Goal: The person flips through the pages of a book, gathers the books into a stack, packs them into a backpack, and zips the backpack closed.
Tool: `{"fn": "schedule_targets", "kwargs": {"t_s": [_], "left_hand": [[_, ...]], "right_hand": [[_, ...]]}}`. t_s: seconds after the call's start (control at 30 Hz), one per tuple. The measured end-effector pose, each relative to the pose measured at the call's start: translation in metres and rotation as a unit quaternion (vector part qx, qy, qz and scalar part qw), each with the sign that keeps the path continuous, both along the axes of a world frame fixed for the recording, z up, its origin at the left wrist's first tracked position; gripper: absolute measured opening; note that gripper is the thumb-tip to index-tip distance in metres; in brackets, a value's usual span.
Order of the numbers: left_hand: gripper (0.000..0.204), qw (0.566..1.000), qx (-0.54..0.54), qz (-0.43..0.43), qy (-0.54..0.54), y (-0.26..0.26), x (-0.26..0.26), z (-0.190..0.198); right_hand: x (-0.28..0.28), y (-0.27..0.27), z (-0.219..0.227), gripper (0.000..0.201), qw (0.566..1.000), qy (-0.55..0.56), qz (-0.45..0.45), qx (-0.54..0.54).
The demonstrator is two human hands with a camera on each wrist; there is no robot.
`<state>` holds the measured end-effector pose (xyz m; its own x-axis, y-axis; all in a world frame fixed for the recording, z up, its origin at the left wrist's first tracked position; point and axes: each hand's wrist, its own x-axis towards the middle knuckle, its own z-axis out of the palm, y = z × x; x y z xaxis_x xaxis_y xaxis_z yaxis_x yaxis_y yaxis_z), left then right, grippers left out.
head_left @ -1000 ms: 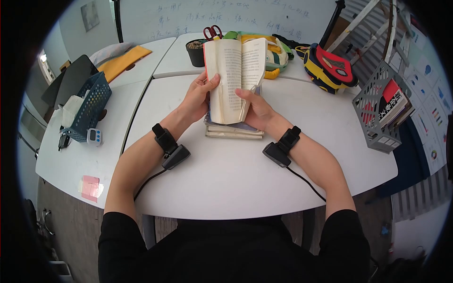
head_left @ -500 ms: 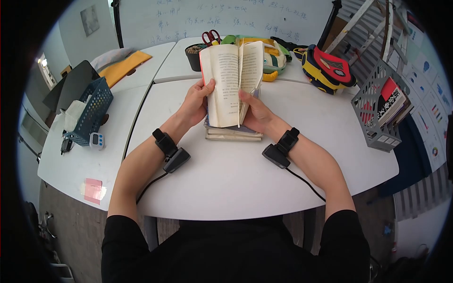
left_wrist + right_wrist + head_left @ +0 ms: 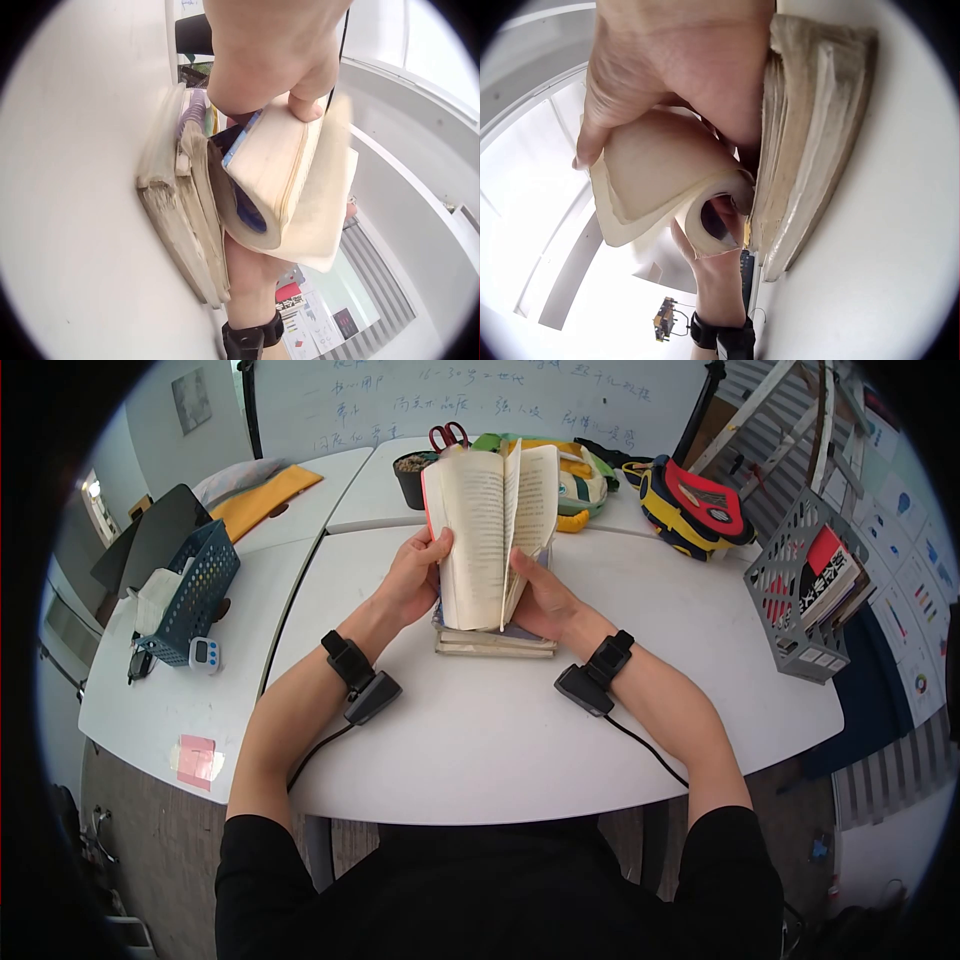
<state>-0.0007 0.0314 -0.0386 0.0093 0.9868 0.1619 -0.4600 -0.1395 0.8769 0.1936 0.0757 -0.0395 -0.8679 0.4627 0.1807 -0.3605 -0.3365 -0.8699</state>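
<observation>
An open book (image 3: 475, 550) with curved pages is held up above a small stack of worn books (image 3: 495, 648). My left hand (image 3: 412, 575) grips its left side, thumb on the page. The right hand (image 3: 548, 598) holds the right side, thumb against the pages, and a few leaves stand up between the two halves. In the left wrist view, the left hand (image 3: 274, 60) pinches the thick block of pages (image 3: 274, 161) beside the stack (image 3: 184, 217). In the right wrist view, the right hand (image 3: 682, 67) holds the bent pages (image 3: 664, 161); its fingers behind are mostly hidden.
A potted plant (image 3: 411, 485) and red-handled scissors stand behind the book. Further right are a green-yellow bag (image 3: 590, 485), a red-yellow bag (image 3: 700, 510) and a grey basket (image 3: 800, 595) of books. A blue basket (image 3: 200, 595) and a white timer (image 3: 205, 655) sit left.
Since a second ago, the book appears slightly lower in the head view, and some leaves have lifted near its middle. Both hands keep their hold, with the right thumb shifted slightly.
</observation>
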Motion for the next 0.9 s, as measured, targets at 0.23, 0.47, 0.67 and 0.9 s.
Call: {"fn": "schedule_targets", "kwargs": {"t_s": [0.23, 0.47, 0.67, 0.9], "left_hand": [[0.032, 1.0, 0.0, 0.011, 0.002, -0.0001, -0.0007, 0.0009], [0.037, 1.0, -0.007, 0.019, -0.005, -0.0033, 0.0015, 0.0052], [0.04, 1.0, -0.013, 0.026, 0.001, -0.0071, 0.004, 0.0089], [0.042, 1.0, -0.02, 0.02, 0.004, -0.0076, 0.0042, 0.0096]], "right_hand": [[0.0018, -0.0029, 0.0035, 0.088, 1.0, -0.001, 0.002, -0.005], [0.0028, -0.0006, 0.0025, 0.088, 1.0, 0.009, 0.015, -0.025], [0.0035, -0.0026, 0.006, 0.083, 0.999, 0.028, -0.028, -0.034], [0.0027, 0.0011, 0.0023, 0.09, 0.998, 0.057, -0.012, -0.017]]}}
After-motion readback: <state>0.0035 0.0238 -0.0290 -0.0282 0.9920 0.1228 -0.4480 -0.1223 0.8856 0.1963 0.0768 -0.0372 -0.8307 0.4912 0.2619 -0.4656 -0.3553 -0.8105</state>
